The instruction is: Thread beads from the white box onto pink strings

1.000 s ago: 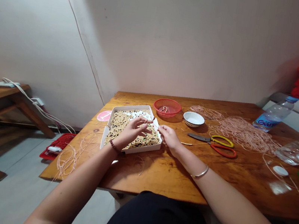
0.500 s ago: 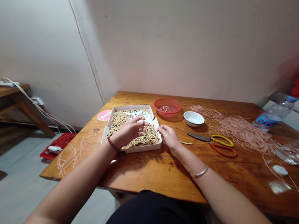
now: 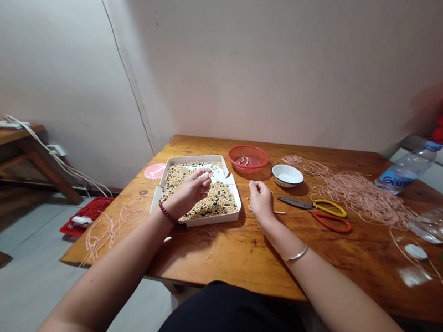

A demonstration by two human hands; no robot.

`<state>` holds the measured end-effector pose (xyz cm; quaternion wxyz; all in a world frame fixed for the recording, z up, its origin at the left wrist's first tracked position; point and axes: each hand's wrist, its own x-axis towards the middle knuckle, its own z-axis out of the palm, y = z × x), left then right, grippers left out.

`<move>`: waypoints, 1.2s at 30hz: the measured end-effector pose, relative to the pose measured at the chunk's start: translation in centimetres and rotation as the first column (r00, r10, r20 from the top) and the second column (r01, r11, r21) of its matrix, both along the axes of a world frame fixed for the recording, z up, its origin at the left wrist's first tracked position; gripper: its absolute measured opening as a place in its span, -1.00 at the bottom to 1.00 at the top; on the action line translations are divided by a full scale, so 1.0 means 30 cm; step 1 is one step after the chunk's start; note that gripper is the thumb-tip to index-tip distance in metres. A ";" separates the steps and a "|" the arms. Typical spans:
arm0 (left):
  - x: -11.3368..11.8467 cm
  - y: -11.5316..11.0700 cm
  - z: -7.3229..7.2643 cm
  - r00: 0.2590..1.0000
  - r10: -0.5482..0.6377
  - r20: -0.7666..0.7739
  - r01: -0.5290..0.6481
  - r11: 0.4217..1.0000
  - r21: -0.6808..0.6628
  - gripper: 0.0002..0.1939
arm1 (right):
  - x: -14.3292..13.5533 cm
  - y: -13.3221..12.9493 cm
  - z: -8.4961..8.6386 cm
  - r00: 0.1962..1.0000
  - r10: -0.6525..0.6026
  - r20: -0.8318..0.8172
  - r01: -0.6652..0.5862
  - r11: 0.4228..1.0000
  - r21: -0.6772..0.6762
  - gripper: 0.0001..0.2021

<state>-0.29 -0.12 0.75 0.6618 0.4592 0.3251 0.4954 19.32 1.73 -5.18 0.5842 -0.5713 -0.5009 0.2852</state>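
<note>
My left hand (image 3: pixel 192 190), with a dark red bead bracelet at its wrist, is over a white box (image 3: pixel 212 222) of small cream, black and green beads (image 3: pixel 180 173). Its fingers are curled and pinched together; what they hold is too small to make out. Just right of the box, my right hand (image 3: pixel 261 199) is closed in a pinch, a thin cord at its fingertips. A short row of cream beads (image 3: pixel 278 212) on a cord lies beside that hand.
Behind stand a red basket (image 3: pixel 252 160) and a white bowl (image 3: pixel 287 175). Scissors (image 3: pixel 329 214) lie right of my right hand, before a heap of pink cord (image 3: pixel 362 195). Two plastic bottles (image 3: pixel 403 169) are farther right. Loose cord (image 3: pixel 110 230) lies at the table's left edge.
My right hand has moved right, away from the box and my left hand. The left hand's fingers have closed and shifted slightly left.
</note>
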 end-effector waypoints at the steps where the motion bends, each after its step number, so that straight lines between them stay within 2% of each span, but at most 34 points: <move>1: 0.002 -0.004 0.002 0.999 0.017 -0.030 -0.017 1.000 0.001 -0.75 | 0.005 0.000 0.001 0.999 -0.032 0.001 0.032 0.999 -0.001 -0.70; 4: 0.008 -0.018 0.009 0.995 0.025 -0.098 -0.024 1.000 0.003 -0.74 | 0.011 -0.003 0.006 0.996 -0.088 0.003 0.088 0.995 0.039 -0.71; 8: 0.018 -0.033 0.014 0.991 -0.058 -0.118 0.064 0.997 0.052 -0.78 | 0.000 -0.018 0.017 0.998 -0.058 0.008 0.056 0.985 0.166 -0.80; 11: 0.028 -0.043 0.015 0.980 -0.093 -0.173 0.105 0.993 0.058 -0.77 | -0.022 -0.054 0.038 0.998 0.034 0.056 -0.048 0.964 0.263 -0.83; 13: 0.036 -0.051 0.015 0.966 -0.132 -0.222 0.150 0.987 0.063 -0.76 | -0.040 -0.085 0.055 0.980 0.187 0.062 -0.197 0.936 0.291 -0.84; 15: 0.041 -0.059 0.015 0.944 -0.183 -0.273 0.213 0.973 0.084 -0.75 | -0.057 -0.114 0.069 0.920 0.391 0.006 -0.378 0.885 0.273 -0.84; 17: 0.044 -0.063 0.013 0.924 -0.220 -0.311 0.266 0.957 0.115 -0.74 | -0.069 -0.132 0.078 0.811 0.578 -0.088 -0.544 0.802 0.247 -0.83; 19: 0.043 -0.064 0.009 0.914 -0.234 -0.331 0.291 0.947 0.134 -0.74 | -0.073 -0.140 0.082 0.700 0.687 -0.195 -0.645 0.725 0.241 -0.83; 21: 0.041 -0.062 0.006 0.912 -0.233 -0.339 0.291 0.948 0.132 -0.74 | -0.073 -0.139 0.083 0.636 0.714 -0.293 -0.678 0.698 0.229 -0.82; 26: 0.041 -0.061 0.005 0.922 -0.260 -0.286 0.300 0.948 0.104 -0.75 | -0.073 -0.134 0.080 0.588 0.713 -0.382 -0.726 0.674 0.140 -0.79; 28: 0.041 -0.059 0.005 0.930 -0.289 -0.227 0.313 0.947 0.078 -0.76 | -0.075 -0.133 0.077 0.593 0.720 -0.360 -0.733 0.668 0.130 -0.78; 31: 0.039 -0.053 0.003 0.944 -0.299 -0.140 0.308 0.950 0.046 -0.77 | -0.074 -0.129 0.070 0.666 0.690 -0.284 -0.705 0.707 0.062 -0.77; 34: 0.036 -0.046 -0.001 0.959 -0.273 -0.081 0.277 0.960 0.040 -0.77 | -0.070 -0.128 0.068 0.747 0.651 -0.137 -0.651 0.757 0.051 -0.77; 36: 0.037 -0.043 -0.003 0.965 -0.256 -0.063 0.259 0.965 0.035 -0.76 | -0.066 -0.129 0.071 0.771 0.637 -0.021 -0.634 0.769 0.077 -0.74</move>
